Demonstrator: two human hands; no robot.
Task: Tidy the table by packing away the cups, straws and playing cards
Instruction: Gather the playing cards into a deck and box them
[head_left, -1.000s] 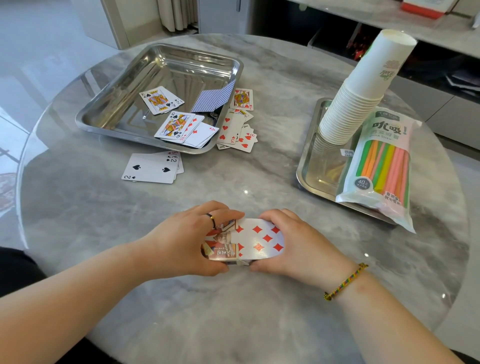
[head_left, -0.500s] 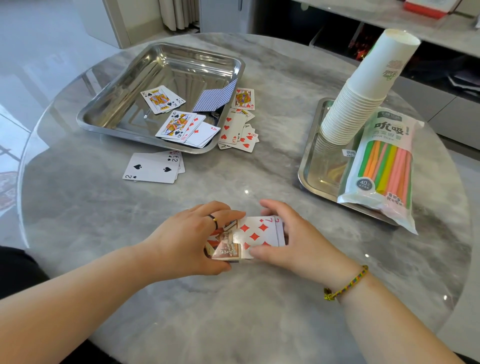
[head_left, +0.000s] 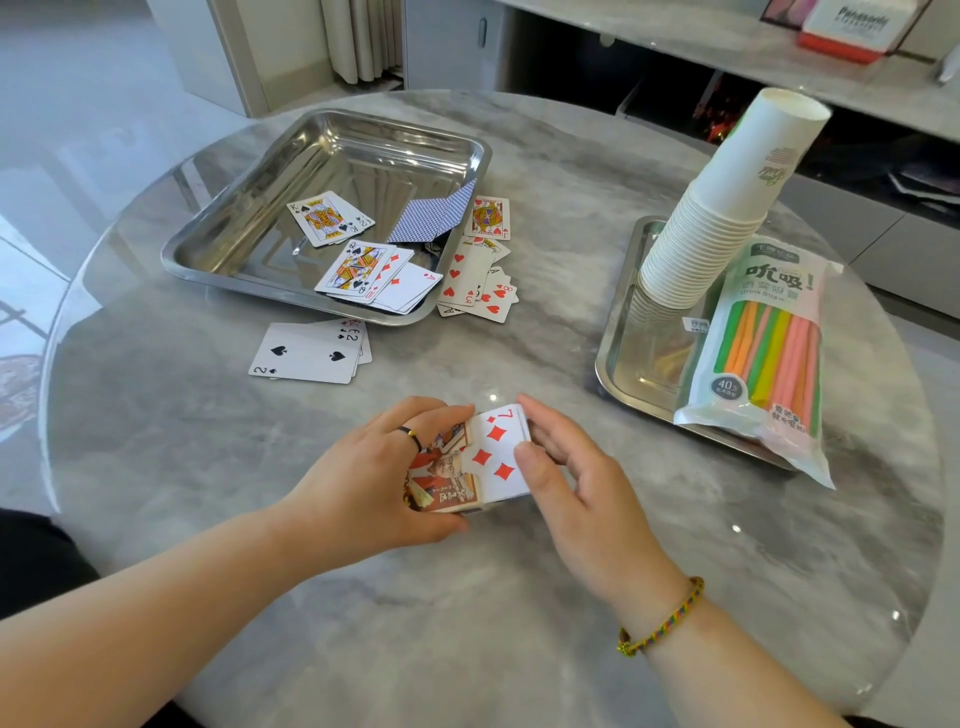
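At the lower centre of the frame, your left hand (head_left: 363, 478) has its fingers curled round the card box (head_left: 444, 480). Your right hand (head_left: 571, 483) pinches the deck (head_left: 496, 449), thumb on the seven of diamonds, and the deck sticks out of the box's right end. Loose cards (head_left: 311, 353) lie in and beside the steel tray (head_left: 234, 228) at upper left. At right, the tilted stack of cups (head_left: 727, 208) and the pack of straws (head_left: 763, 353) sit on a second tray (head_left: 615, 364) on the counter (head_left: 156, 441).
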